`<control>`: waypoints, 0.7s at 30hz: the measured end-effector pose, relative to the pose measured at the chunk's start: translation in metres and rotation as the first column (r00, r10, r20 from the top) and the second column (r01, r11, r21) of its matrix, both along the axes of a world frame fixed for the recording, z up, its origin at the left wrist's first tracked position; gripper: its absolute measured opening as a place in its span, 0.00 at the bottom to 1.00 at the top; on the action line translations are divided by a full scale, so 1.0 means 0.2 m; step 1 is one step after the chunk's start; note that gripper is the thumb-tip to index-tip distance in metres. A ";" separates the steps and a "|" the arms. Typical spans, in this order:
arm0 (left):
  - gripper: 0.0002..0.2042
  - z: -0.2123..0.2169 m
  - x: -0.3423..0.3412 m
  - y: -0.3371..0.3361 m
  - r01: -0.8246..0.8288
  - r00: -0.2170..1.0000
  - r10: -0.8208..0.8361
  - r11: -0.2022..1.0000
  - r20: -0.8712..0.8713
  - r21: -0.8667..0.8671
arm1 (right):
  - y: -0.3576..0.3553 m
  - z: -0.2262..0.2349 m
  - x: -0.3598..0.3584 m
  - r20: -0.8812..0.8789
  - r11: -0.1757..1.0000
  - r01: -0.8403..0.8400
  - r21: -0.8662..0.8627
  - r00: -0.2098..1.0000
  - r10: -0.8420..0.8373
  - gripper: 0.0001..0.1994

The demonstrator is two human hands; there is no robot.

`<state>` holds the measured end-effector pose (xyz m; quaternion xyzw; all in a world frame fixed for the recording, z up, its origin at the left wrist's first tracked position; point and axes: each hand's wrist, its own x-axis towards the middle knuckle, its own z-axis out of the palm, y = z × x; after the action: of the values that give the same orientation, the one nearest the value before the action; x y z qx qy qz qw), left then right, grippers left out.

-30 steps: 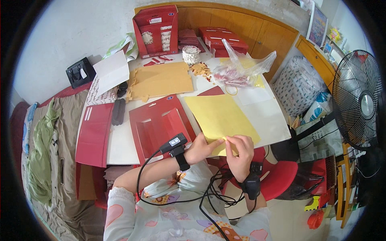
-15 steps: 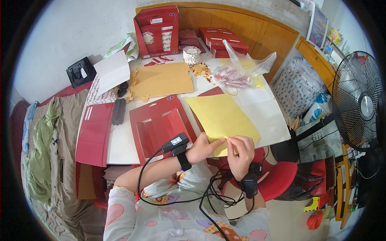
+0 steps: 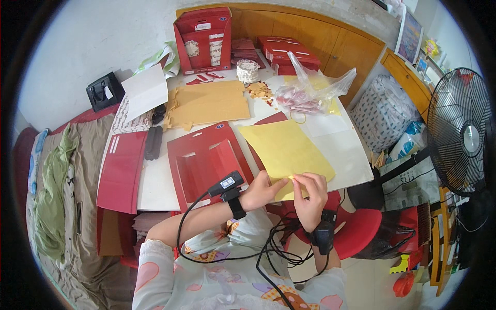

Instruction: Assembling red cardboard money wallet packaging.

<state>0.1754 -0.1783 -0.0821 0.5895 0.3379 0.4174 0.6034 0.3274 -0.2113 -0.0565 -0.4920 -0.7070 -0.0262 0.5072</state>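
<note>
A yellow sheet of paper [image 3: 287, 144] lies slanted across the table's near right part, its near end reaching over the edge. My left hand [image 3: 261, 192] is closed on that near end, thumb pointing right. Beside it my right hand [image 3: 311, 194] pinches the same end, fingertips almost touching the left thumb. Whatever small thing may sit between the fingertips is too small to make out. Left of the sheet lies a flat red card packaging piece [image 3: 204, 161] with cut-outs. Another red card piece [image 3: 270, 119] shows partly from under the yellow sheet.
A tan cardboard sheet [image 3: 209, 105] lies mid-table, with paper scraps [image 3: 260, 92] beside it. A clear plastic bag [image 3: 315, 90], a white scalloped stack [image 3: 248, 71] and red boxes [image 3: 287, 51] stand behind. A standing fan [image 3: 462, 134] is at right; a cable [image 3: 222, 262] crosses my lap.
Both hands keep their hold on the yellow sheet's near end. The right fingers have shifted very slightly; otherwise little differs.
</note>
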 end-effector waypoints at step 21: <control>0.13 0.00 0.01 0.01 0.025 1.000 -0.024 0.999 0.016 -0.028 | 0.01 -0.05 0.01 0.040 0.990 -0.022 0.138 0.999 0.017 0.09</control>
<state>0.1774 -0.1762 -0.0815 0.5818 0.3318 0.4097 0.6194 0.3293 -0.2084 -0.0667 -0.4481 -0.7179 -0.0798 0.5268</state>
